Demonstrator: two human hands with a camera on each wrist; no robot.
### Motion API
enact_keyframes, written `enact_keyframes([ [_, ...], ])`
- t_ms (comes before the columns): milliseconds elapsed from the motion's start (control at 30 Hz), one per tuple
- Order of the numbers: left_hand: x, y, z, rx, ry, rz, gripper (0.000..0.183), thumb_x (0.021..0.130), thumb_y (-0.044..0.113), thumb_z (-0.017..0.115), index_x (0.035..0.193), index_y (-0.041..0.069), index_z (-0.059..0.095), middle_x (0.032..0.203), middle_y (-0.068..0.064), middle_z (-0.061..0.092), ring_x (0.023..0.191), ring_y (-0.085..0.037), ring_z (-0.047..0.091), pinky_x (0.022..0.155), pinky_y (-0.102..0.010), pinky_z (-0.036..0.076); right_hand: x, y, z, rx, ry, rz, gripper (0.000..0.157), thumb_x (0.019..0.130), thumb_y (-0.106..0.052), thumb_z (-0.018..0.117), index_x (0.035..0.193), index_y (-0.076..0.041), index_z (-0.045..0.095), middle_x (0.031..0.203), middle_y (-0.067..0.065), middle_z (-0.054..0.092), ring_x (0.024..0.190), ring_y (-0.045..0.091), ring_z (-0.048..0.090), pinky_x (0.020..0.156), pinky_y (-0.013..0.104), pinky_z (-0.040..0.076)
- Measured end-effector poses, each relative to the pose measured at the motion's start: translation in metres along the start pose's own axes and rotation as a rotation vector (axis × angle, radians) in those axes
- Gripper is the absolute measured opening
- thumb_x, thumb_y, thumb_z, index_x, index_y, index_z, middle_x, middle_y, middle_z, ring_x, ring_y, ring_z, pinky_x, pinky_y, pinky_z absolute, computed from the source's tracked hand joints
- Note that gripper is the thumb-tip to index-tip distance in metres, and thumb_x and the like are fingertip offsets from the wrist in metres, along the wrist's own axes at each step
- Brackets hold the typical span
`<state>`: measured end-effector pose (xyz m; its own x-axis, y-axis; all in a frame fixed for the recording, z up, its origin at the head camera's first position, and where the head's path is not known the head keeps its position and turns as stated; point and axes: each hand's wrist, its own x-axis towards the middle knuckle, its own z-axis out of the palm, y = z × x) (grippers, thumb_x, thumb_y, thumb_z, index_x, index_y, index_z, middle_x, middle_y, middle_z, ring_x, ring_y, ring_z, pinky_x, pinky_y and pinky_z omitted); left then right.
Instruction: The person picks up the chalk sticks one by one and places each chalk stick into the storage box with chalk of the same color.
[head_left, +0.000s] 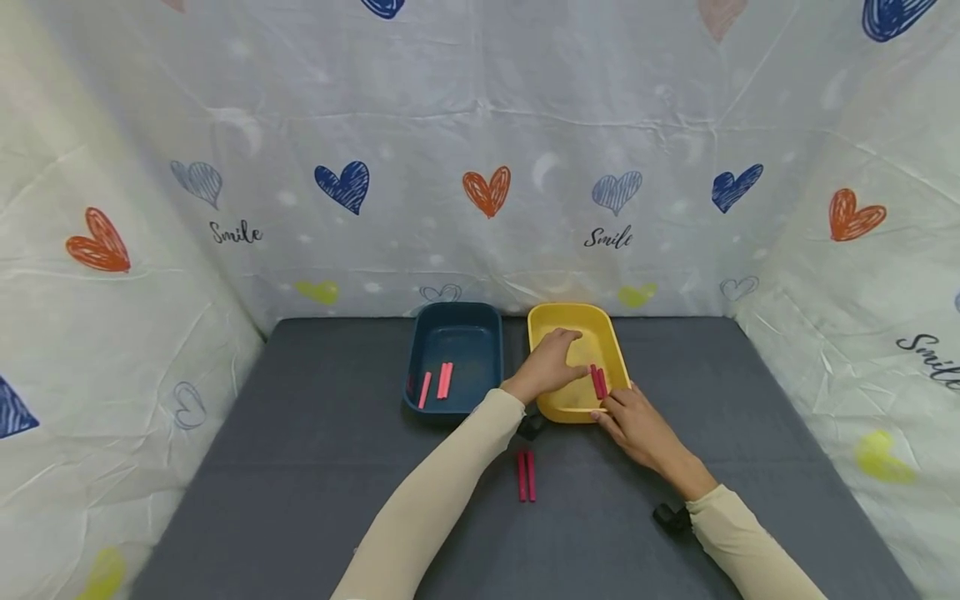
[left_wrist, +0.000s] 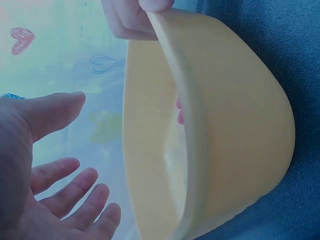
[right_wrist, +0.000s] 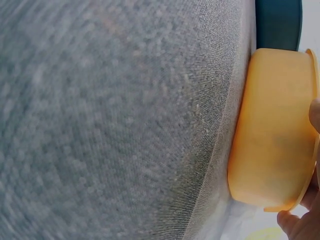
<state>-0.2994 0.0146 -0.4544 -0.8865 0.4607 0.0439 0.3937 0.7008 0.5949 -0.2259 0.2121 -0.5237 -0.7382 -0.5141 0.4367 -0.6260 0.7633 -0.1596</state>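
Note:
My left hand (head_left: 553, 367) hovers over the yellow tray (head_left: 553, 408), fingers spread and thumb apart, nothing between them. In the left wrist view, the same hand (left_wrist: 65, 195) shows its palm and relaxed fingers beside the tray's rim. At the near right corner, my right hand (head_left: 637, 421) grips the yellow tray's rim, its thumb on the near side and its fingers over the right edge. Two dark pink sticks (head_left: 598, 382) lie side by side in that tray, close to the right fingers. Another pair of dark pink sticks (head_left: 527, 477) lies parallel on the table in front.
Left of the yellow tray stands a dark blue tray (head_left: 457, 312) holding three lighter pink sticks (head_left: 445, 380). Both trays are at the back edge of the grey table (head_left: 322, 500), against a heart-printed curtain (head_left: 420, 233). Black wrist cameras (head_left: 670, 518) hang below the wrists.

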Motion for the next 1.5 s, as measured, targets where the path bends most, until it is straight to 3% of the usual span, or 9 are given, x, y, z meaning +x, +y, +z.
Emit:
enact_keyframes([
  [200, -0.015, 0.002, -0.002, 0.004, 0.041, 0.026, 0.064, 0.093, 0.037, 0.066, 0.148, 0.013, 0.043, 0.152, -0.007, 0.043, 0.138, -0.023, 0.044, 0.112, -0.040, 0.042, -0.002, 0.000, 0.002, -0.005, 0.003, 0.004, 0.015, 0.093, -0.025, 0.067, 0.085, -0.013, 0.063, 0.083, 0.000, 0.056, 0.078, 0.017, 0.053, 0.095, 0.051, 0.044],
  [700, -0.060, -0.002, -0.010, 0.015, 0.153, 0.165, 0.057, 0.094, 0.034, 0.066, 0.143, 0.010, 0.048, 0.146, -0.006, 0.047, 0.135, -0.024, 0.046, 0.111, -0.040, 0.043, -0.001, -0.001, 0.003, -0.004, 0.008, 0.008, 0.016, 0.093, -0.026, 0.067, 0.085, -0.012, 0.063, 0.086, 0.002, 0.058, 0.082, 0.021, 0.056, 0.103, 0.058, 0.042],
  [1000, -0.083, -0.013, -0.005, 0.001, 0.199, 0.160, 0.050, 0.093, 0.033, 0.066, 0.136, 0.012, 0.054, 0.141, -0.004, 0.051, 0.132, -0.022, 0.044, 0.110, -0.041, 0.043, -0.002, -0.001, 0.002, -0.001, 0.003, 0.010, 0.016, 0.093, -0.025, 0.067, 0.085, -0.012, 0.063, 0.087, 0.003, 0.059, 0.083, 0.021, 0.058, 0.103, 0.061, 0.041],
  [1233, -0.104, -0.020, -0.003, -0.008, 0.228, 0.174, 0.055, 0.093, 0.032, 0.068, 0.141, 0.012, 0.049, 0.142, -0.005, 0.049, 0.134, -0.023, 0.043, 0.110, -0.043, 0.043, -0.002, -0.002, 0.002, -0.001, -0.013, 0.029, 0.016, 0.094, -0.027, 0.066, 0.086, -0.014, 0.063, 0.089, 0.003, 0.059, 0.087, 0.023, 0.058, 0.103, 0.063, 0.040],
  [1500, -0.134, -0.027, -0.001, -0.011, 0.186, 0.140, 0.064, 0.092, 0.034, 0.069, 0.147, 0.014, 0.043, 0.144, -0.004, 0.047, 0.133, -0.021, 0.042, 0.108, -0.043, 0.045, -0.003, -0.002, 0.002, -0.001, -0.024, 0.029, 0.015, 0.094, -0.026, 0.065, 0.086, -0.014, 0.063, 0.088, 0.002, 0.058, 0.086, 0.021, 0.057, 0.104, 0.063, 0.039],
])
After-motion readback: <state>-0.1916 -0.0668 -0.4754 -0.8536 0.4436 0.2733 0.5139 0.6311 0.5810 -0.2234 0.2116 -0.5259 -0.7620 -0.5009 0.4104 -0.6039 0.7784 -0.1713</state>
